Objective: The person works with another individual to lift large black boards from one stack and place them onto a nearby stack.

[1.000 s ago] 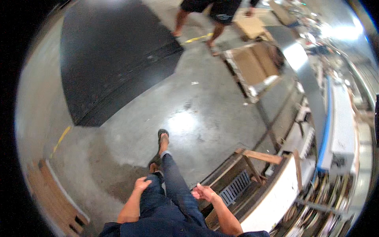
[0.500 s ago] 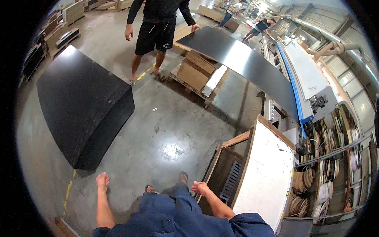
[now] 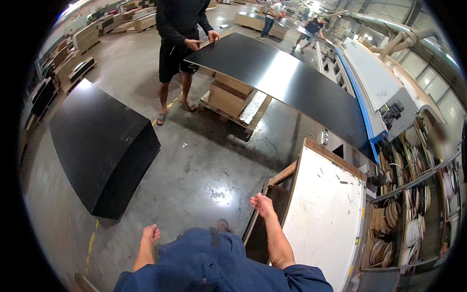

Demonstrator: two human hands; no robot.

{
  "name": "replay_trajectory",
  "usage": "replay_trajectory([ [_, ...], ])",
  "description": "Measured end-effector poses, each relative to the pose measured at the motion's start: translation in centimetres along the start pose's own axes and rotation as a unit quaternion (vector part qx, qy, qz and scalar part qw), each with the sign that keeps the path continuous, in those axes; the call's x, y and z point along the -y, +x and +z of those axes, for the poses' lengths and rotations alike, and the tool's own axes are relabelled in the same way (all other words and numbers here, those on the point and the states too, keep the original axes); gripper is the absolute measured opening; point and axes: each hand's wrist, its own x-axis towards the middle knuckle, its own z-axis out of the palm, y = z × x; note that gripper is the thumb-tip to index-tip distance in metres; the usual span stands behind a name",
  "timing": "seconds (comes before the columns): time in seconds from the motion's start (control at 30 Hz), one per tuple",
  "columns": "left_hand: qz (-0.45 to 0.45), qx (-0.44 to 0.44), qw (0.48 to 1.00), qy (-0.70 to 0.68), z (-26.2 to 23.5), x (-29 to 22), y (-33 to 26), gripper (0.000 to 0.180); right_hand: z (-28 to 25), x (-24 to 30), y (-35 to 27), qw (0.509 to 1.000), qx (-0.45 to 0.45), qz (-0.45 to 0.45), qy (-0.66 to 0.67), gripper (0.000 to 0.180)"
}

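Curled in narrow, with nothing I can make out inside them, the person's left hand (image 3: 151,233) hangs over the concrete floor (image 3: 170,194) and the right hand (image 3: 263,204) sits near the white-topped worktable (image 3: 323,214). Neither seems to bear any load. That table stands at the person's right, dark slivers (image 3: 344,182) strewn across its top. Beyond it, a large black panel (image 3: 287,78) lies flat from a blue-edged machine (image 3: 384,82) out to a co-worker (image 3: 177,22), whose hands (image 3: 193,45) are at its left end, presumably keeping the overhang level. Brown boards (image 3: 226,97) sit on a pallet underneath; whether they carry any weight, I can't tell. Leftward, black sheets (image 3: 102,141) are piled squarely, likely to stay flat. Coiled strips (image 3: 384,219) fill a rack beside the machine, perhaps for easy reach.
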Motion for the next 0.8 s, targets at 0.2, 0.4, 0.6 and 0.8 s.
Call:
replay_trajectory([
  [0.2,0.112,0.007,0.992,-0.059,1.5,-1.9,-3.0,0.014,-0.4,6.3,5.3,0.989,0.098,-0.015,0.112,0.033],
  [0.4,0.135,-0.122,0.977,0.115,5.5,1.3,-6.6,0.024,-1.2,11.4,-0.1,0.953,0.093,-0.281,-0.062,0.045],
  [0.6,0.19,-0.19,0.951,0.154,5.6,7.4,-9.5,0.028,-7.6,16.4,13.9,0.93,0.195,-0.019,0.311,0.042],
  [0.8,-0.036,-0.224,0.974,0.008,5.7,9.2,-12.3,0.025,-3.4,18.9,15.1,0.928,0.153,-0.073,0.332,0.06],
])
